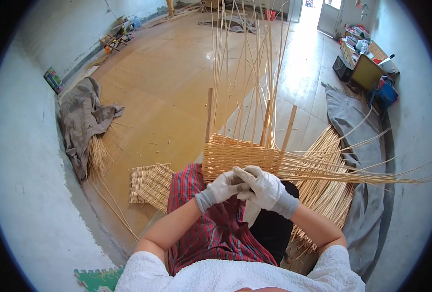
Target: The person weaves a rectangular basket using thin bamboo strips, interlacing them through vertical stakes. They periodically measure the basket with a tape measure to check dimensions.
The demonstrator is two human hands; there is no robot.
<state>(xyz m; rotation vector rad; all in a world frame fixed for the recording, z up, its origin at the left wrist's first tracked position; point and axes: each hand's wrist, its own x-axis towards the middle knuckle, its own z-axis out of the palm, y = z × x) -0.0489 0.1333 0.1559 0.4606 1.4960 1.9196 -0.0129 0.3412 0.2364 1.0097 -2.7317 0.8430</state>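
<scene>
Meeting at the half-woven basket (235, 156), left hand (221, 189) and right hand (264, 189) overlap, fingers curled.

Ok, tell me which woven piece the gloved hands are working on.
The half-built wicker basket on the lap, with tall upright stakes and loose strands trailing right. Both the left hand and right hand touch it; the flat woven mat lies on the floor, untouched.

White gloves on the left hand (219, 190) and right hand (265, 187), white textured sleeves.
</scene>
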